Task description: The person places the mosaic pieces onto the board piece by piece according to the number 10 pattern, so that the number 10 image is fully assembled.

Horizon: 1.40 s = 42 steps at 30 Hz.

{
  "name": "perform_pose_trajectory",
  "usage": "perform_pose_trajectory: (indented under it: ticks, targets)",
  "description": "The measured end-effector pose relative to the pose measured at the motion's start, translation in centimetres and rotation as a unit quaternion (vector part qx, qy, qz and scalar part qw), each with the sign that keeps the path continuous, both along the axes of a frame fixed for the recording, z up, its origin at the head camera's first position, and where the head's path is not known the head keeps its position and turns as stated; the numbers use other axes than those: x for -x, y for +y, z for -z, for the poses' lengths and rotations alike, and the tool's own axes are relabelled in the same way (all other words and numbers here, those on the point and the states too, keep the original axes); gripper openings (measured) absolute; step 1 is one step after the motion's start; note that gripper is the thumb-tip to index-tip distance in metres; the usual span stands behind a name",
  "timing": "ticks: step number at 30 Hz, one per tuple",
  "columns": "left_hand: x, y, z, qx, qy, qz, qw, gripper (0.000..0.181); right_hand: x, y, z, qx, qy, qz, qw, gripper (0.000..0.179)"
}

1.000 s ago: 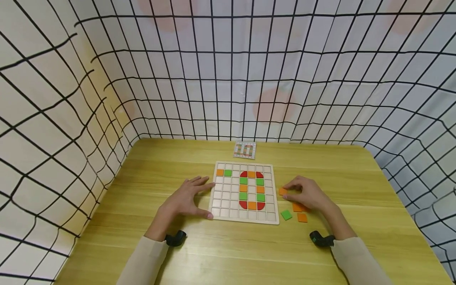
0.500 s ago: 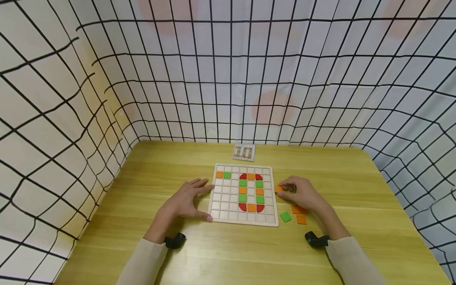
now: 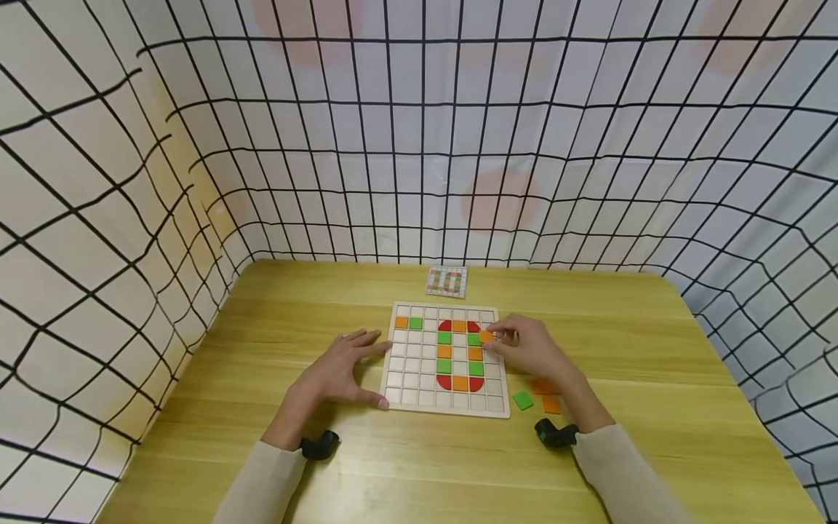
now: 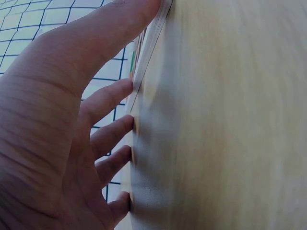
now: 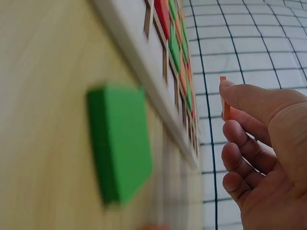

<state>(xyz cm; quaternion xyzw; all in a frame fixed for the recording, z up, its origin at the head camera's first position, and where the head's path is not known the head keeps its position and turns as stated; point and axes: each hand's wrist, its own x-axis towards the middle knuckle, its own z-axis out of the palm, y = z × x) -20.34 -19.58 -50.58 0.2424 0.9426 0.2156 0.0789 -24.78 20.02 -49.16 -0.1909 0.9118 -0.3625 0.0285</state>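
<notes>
A square wooden grid board [image 3: 412, 377] lies on the table, with red, green and orange tiles forming a ring on its right half. One orange tile [image 3: 401, 322] and one green tile [image 3: 415, 323] sit in its upper left. My left hand [image 3: 340, 367] rests at the board's left edge, fingers spread, thumb and index finger at the rim. Over the right part of the board, my right hand [image 3: 532, 348] pinches an orange square tile [image 3: 486, 336] between thumb and index finger. In the right wrist view that tile [image 5: 225, 98] shows edge-on, above the board.
Right of the board lie a loose green tile [image 3: 523, 400] and several orange tiles [image 3: 551, 405], partly under the right forearm. A small printed pattern card [image 3: 447, 282] lies behind the board. Black-lined white curtain [image 3: 393, 145] surrounds the table [image 3: 419, 473] at back and sides.
My right hand has carried the orange tile leftward from beside the board to over its right columns. The left hand stays at the board's left edge.
</notes>
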Motion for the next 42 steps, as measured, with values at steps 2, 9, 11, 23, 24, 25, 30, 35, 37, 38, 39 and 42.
perform_pose_trajectory:
  ticks: [2, 9, 11, 23, 24, 25, 30, 35, 37, 38, 39, 42]
  targets:
    - [0.0, -0.1, 0.0, 0.0, 0.0, 0.0, 1.0, 0.11, 0.1, -0.8, -0.1, 0.003, 0.006, -0.009, 0.9999, 0.029]
    - [-0.1, -0.1, -0.1, -0.001, 0.001, 0.002, 1.0, 0.109, 0.6, -3.8, -0.2, 0.008, 0.005, -0.033, 0.9994, 0.031]
    - [-0.2, -0.1, -0.2, -0.001, -0.002, 0.002, 1.0, 0.108, 0.8, -4.5, -0.1, 0.002, 0.004, -0.034, 0.9994, 0.032]
    - [-0.2, -0.2, -0.2, 0.0, -0.002, -0.001, 1.0, 0.108, 0.9, -8.8, 0.6, 0.007, -0.013, -0.053, 0.9985, 0.029]
    - [-0.2, -0.2, -0.1, 0.0, -0.001, -0.001, 1.0, 0.108, 0.9, -9.2, 0.7, 0.004, -0.016, -0.052, 0.9985, 0.029]
    - [-0.2, -0.2, -0.1, 0.0, -0.001, -0.001, 1.0, 0.108, 0.9, -9.5, 0.8, -0.002, -0.016, -0.051, 0.9986, 0.028]
    - [-0.2, -0.3, 0.0, 0.002, 0.003, 0.0, 1.0, 0.108, 1.1, -11.3, 1.2, -0.022, -0.013, -0.033, 0.9991, 0.027]
    - [-0.2, -0.2, -0.2, -0.001, 0.0, 0.0, 1.0, 0.108, 1.5, -12.4, 1.7, -0.026, 0.0, -0.026, 0.9993, 0.027]
    - [-0.2, -0.2, -0.1, 0.001, -0.001, -0.001, 1.0, 0.108, 1.6, -12.8, 1.7, -0.024, 0.002, -0.024, 0.9994, 0.026]
    - [-0.1, -0.2, -0.1, 0.001, -0.001, -0.001, 1.0, 0.108, 1.6, -12.9, 1.7, -0.023, 0.004, -0.023, 0.9995, 0.026]
    - [0.0, -0.2, 0.0, 0.002, 0.0, 0.0, 1.0, 0.108, 1.7, -13.0, 1.6, -0.022, 0.006, -0.021, 0.9995, 0.026]
    - [0.1, -0.2, 0.1, 0.005, 0.003, 0.001, 1.0, 0.109, 1.7, -13.3, 1.5, -0.026, 0.006, -0.014, 0.9995, 0.027]
